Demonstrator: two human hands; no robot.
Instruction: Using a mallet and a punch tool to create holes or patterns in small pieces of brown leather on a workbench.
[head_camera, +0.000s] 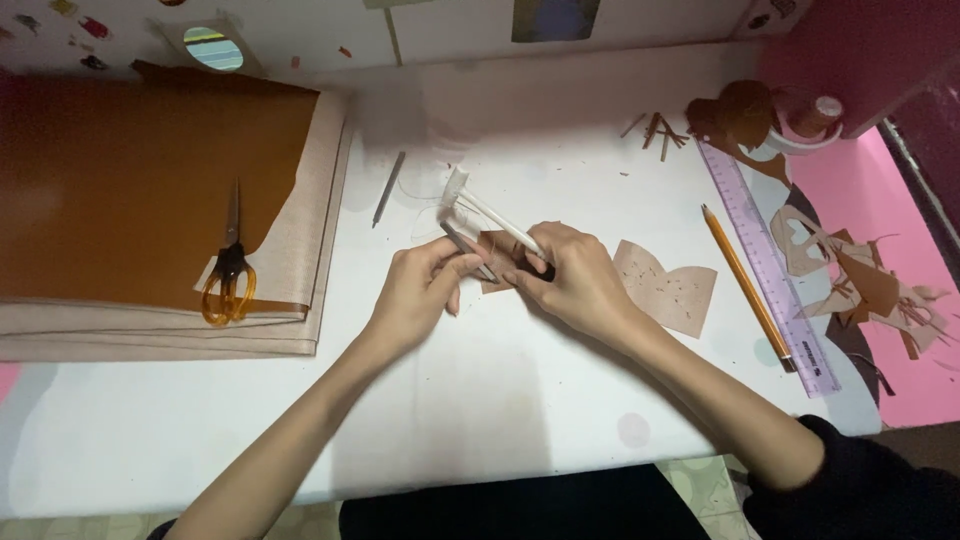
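Note:
My left hand (420, 290) and my right hand (570, 280) meet at the middle of the white table (500, 400) over a small brown leather piece (497, 248). The left hand pinches a thin grey pen-like tool (468, 250) against the piece. A white stick-shaped tool (490, 215) is gripped in the right hand, slanting up to the left, while those fingers press on the piece. A tan cut-out piece (668, 285) with small holes lies just right of the right hand.
Folded brown leather on beige cloth (150, 190) fills the left, with amber-handled scissors (230, 270) on it. A grey pen (388, 188) lies behind the hands. At right are a pencil (745, 285), a purple ruler (765, 265), leather scraps (860, 280) and a tape roll (810, 130).

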